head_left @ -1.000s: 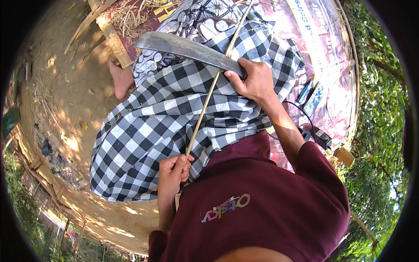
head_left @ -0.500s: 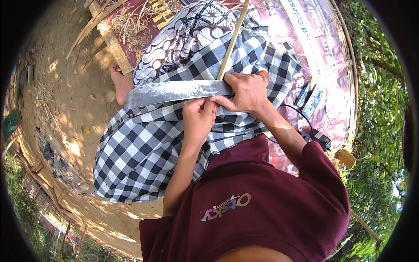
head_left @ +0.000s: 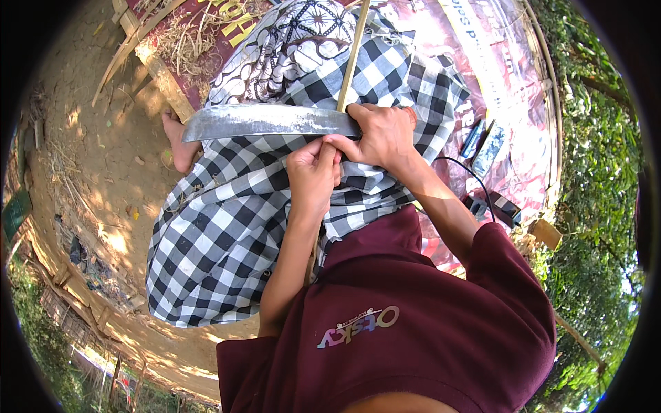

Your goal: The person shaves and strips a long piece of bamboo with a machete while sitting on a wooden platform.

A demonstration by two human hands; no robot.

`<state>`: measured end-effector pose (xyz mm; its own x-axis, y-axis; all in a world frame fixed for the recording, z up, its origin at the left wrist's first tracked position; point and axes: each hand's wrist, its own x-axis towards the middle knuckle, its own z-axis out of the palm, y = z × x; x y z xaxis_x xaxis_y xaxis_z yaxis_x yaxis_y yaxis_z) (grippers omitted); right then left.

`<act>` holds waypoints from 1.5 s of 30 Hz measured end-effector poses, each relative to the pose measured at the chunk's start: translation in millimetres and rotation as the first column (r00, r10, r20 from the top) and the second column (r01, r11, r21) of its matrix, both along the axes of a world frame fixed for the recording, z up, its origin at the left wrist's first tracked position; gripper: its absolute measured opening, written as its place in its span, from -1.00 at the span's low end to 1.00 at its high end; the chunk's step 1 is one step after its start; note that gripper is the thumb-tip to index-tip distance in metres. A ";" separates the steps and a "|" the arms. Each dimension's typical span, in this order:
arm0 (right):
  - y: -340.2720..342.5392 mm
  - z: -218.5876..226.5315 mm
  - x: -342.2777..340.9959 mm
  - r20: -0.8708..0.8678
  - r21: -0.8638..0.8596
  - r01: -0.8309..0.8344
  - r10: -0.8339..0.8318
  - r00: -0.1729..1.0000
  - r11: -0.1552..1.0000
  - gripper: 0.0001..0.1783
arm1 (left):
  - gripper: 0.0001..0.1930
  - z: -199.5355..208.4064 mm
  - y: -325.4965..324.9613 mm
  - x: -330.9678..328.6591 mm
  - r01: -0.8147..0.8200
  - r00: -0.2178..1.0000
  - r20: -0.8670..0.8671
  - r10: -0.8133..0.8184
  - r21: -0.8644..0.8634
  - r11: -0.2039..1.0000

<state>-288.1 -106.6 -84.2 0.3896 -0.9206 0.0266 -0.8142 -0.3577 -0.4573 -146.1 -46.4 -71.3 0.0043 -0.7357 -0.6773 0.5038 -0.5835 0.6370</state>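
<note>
I see near the middle of the frame the right hand [head_left: 384, 138], which is closed firmly around the handle of a big knife [head_left: 265, 122]. The thumb of this hand reaches toward the left, under the blade. The blade lies almost level and points to the left of the frame, with its broad end near a bare foot [head_left: 181, 144].

Just beside it, a little lower, the left hand [head_left: 311, 175] is folded, with the thumb and the forefinger pressed together. It pinches the thin pale strip [head_left: 354, 58], although the fingers cover the part that they hold. The tips of both hands meet, or nearly meet; I cannot tell which. The strip comes down from the top edge of the frame and passes behind the blade, close to the right hand.

Under the hands, a black-and-white checkered cloth [head_left: 206, 241] covers the lap, and above it lies a white patterned cloth [head_left: 289, 55]. The person's dark red shirt [head_left: 427, 323] fills the lower part.

In the upper left, curly shavings [head_left: 184, 51] lie beside a wooden plank [head_left: 162, 79]. At the right, a black cable [head_left: 475, 175] curves over a shiny plastic sheet [head_left: 523, 158]. Green leaves [head_left: 599, 179] stand along the right edge.
</note>
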 end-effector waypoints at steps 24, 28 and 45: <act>-8.3 -10.3 -2.7 0.047 0.053 0.224 -0.227 0.973 0.973 -0.31 | -0.77 52.3 86.8 40.8 0.055 0.993 0.096 -0.074 0.190 0.980; -1.7 -11.6 -5.5 0.068 0.012 0.165 -0.165 0.984 0.986 -0.41 | -0.76 68.2 110.2 49.8 0.050 0.993 0.094 -0.070 0.205 0.977; -1.6 -0.4 -4.3 0.118 0.077 0.108 -0.116 0.986 0.991 -0.43 | -0.76 83.4 150.1 89.1 0.129 0.984 0.085 -0.153 0.244 0.961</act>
